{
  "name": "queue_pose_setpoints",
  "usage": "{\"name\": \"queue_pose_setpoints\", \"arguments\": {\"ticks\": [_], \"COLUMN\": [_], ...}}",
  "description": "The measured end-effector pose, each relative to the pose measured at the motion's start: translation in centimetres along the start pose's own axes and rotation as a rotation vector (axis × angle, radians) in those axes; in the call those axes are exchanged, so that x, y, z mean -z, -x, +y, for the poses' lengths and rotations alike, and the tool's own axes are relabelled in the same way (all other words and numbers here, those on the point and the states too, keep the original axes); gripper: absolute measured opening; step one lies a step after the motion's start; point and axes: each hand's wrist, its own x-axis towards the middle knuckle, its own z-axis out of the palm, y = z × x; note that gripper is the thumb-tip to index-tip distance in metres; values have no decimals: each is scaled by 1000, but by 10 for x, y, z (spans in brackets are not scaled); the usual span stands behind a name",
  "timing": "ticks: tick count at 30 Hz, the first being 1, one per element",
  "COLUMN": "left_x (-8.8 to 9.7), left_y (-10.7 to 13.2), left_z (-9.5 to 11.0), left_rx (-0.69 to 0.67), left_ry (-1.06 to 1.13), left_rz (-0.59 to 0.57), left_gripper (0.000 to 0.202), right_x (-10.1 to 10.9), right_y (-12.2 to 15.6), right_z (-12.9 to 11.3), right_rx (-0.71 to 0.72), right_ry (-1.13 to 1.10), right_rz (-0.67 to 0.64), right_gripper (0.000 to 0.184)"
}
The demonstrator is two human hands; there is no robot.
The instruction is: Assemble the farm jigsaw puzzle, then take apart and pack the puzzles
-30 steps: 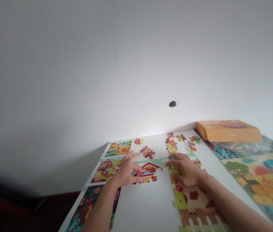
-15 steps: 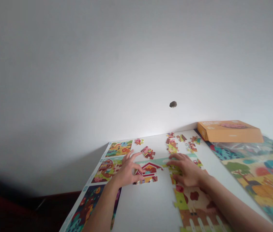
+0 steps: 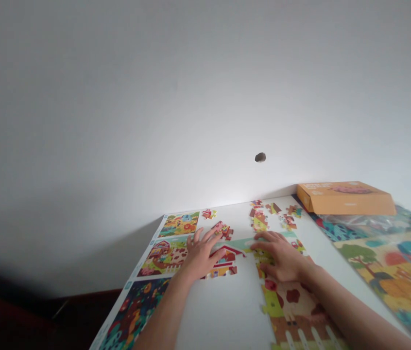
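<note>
My left hand (image 3: 201, 253) lies flat with fingers spread on a joined group of puzzle pieces showing a red barn (image 3: 227, 257), covering its left part. My right hand (image 3: 282, 258) rests palm down, fingers stretched out, on the upper end of a joined strip of puzzle (image 3: 293, 311) that shows brown spots and a white fence. Both hands press on the white board (image 3: 223, 311). A small pink and brown heap of loose pieces (image 3: 223, 228) lies just beyond my left fingertips.
More loose pieces (image 3: 260, 219) are scattered at the board's far edge. Printed picture panels (image 3: 178, 224) run down the board's left side. An orange box (image 3: 346, 197) stands at the back right, against the white wall. A large colourful picture sheet (image 3: 391, 257) lies at the right.
My left hand has slid to the right and slightly forward, further onto the barn pieces. My right hand has stayed where it was.
</note>
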Motion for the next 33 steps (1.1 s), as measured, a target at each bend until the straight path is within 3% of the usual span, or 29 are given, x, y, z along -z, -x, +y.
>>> {"name": "queue_pose_setpoints", "arguments": {"ticks": [7, 15, 21, 28, 33], "left_x": [6, 4, 7, 8, 5], "left_y": [-1, -4, -5, -9, -10], "left_z": [-1, 1, 5, 10, 9], "left_rx": [36, 17, -75, -127, -134], "left_ry": [-31, -28, 28, 73, 82], "left_rz": [114, 165, 124, 62, 71], "left_gripper": [40, 36, 24, 40, 29], "right_x": [2, 0, -1, -3, -1], "right_y": [1, 0, 0, 0, 1], "right_z": [-2, -1, 0, 1, -1], "right_rx": [-2, -1, 3, 2, 2], "right_ry": [-4, -6, -5, 17, 19], "right_rz": [2, -4, 15, 25, 20], "right_gripper": [57, 57, 56, 52, 51]}}
